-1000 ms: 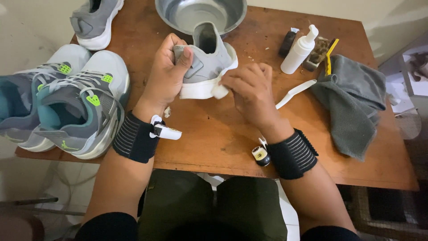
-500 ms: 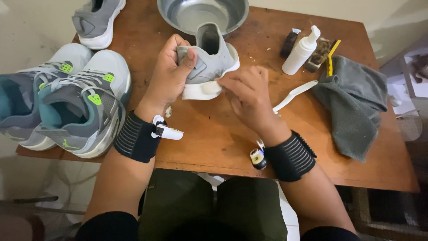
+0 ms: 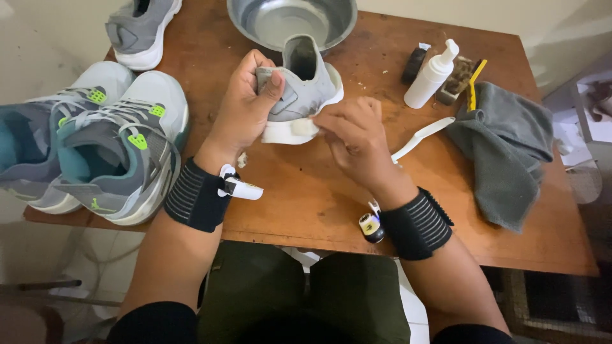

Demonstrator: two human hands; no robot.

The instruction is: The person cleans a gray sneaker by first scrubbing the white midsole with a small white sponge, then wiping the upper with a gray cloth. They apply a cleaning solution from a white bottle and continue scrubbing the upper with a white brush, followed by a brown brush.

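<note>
Gripping grey suede-like shoe [image 3: 299, 95]: left hand [image 3: 242, 108] | right hand [image 3: 354, 137] fingers pinching white pad [image 3: 303, 127], seemingly

A small grey shoe [image 3: 303, 89] with a white sole is held just above the table, heel opening up, sole edge toward the person. A small white pad [image 3: 302, 127] presses against that sole.

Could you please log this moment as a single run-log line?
left hand: grips grey shoe by heel | right hand: presses small white pad to sole edge | nearby: steel bowl, grey cloth
</note>
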